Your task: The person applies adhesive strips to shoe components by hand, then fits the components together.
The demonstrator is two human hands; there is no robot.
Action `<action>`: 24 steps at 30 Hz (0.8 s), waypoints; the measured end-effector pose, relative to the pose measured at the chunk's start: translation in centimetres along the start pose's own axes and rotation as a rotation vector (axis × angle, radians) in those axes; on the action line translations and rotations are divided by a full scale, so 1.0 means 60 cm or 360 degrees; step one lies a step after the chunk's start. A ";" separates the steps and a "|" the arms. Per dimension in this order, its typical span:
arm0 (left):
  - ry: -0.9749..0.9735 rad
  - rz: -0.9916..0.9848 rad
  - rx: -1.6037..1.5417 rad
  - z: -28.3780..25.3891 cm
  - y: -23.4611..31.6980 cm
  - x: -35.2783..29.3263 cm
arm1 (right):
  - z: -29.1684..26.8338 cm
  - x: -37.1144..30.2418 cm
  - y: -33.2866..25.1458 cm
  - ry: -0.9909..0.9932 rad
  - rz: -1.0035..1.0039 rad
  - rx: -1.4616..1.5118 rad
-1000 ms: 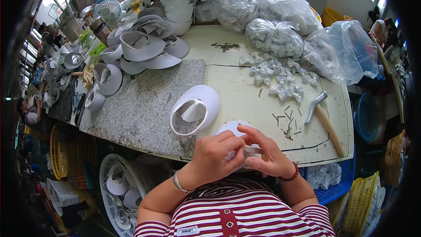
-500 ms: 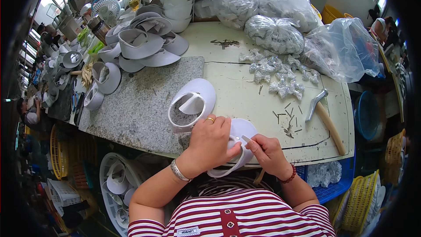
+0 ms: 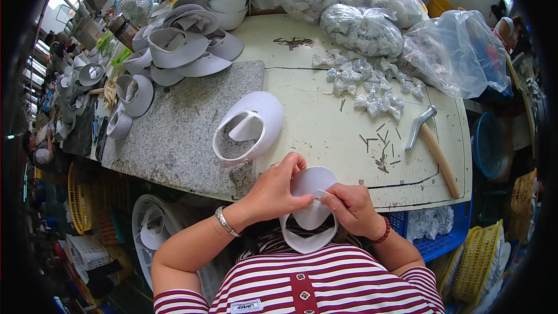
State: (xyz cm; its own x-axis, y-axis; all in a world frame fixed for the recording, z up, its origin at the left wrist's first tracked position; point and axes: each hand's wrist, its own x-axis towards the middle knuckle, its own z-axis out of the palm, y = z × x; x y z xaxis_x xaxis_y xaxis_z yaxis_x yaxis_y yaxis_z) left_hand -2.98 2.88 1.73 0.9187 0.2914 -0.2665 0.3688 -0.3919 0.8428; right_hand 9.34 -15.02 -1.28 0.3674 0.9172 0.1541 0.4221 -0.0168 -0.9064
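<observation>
Close to my body, at the table's near edge, I hold a white sun visor with its band toward me. My left hand grips its left side, thumb pressed over the spot where brim and band meet. My right hand pinches a small pale flat strip against that same spot; most of the strip is hidden by the fingers. Another white visor lies just beyond my left hand, partly on the grey stone slab. A hammer with a wooden handle lies to the right.
Stacked visors fill the far left. Glittery silver bows lie before bulging clear plastic bags at the back. Small dark slivers are scattered on the table. Below stand a white basket and a blue crate.
The held visor has come round so its band points toward my body. My left hand has shifted away from the visor on the table. The right hand's strip now sits nearer the left thumb.
</observation>
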 end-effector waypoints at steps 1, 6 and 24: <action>-0.0005 -0.0005 -0.0001 0.002 -0.002 -0.003 | -0.002 -0.002 0.000 -0.0038 -0.0012 0.0034; -0.0191 -0.0157 -0.0676 -0.001 -0.017 -0.012 | -0.016 -0.002 -0.003 -0.0179 0.0133 0.0327; -0.0162 -0.0231 -0.1286 0.021 -0.021 -0.029 | -0.038 0.028 -0.034 -0.0627 0.0360 0.0218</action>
State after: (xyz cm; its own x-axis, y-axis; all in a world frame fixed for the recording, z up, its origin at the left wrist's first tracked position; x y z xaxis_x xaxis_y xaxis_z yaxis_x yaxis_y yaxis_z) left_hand -4.87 1.73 0.56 0.8924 0.1950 -0.4071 0.3054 0.4032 0.8626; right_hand 10.98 -14.35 1.75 0.0839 0.9781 -0.1904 0.2447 -0.2054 -0.9476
